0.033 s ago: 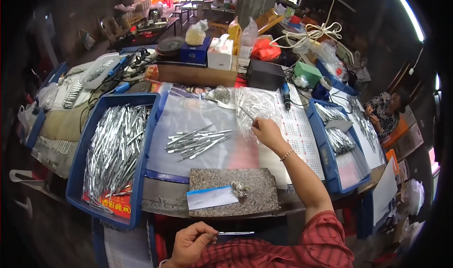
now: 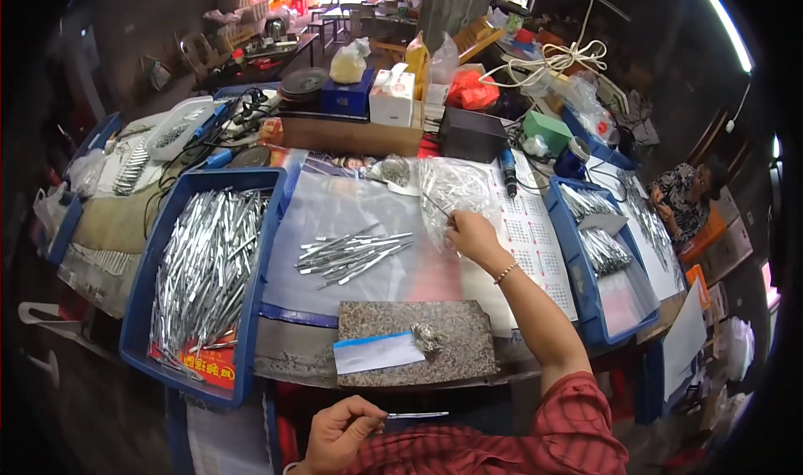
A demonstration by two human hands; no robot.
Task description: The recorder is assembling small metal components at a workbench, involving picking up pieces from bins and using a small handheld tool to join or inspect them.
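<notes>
My left hand is closed in a pinch at the near edge of the view. A slim silver metal strip sticks out to the right from its fingertips. My right hand reaches forward, fingers closed on a thin dark rod. The rod slants over a clear plastic bag of small pale silvery pieces. A loose pile of slim silver strips lies left of my right hand on plastic sheeting. Many similar strips fill a blue tray at the left.
A stone slab near the table edge bears a blue-topped white packet and tiny metal parts. Another blue tray stands right, beside a power tool. Boxes line the back. Another person sits far right.
</notes>
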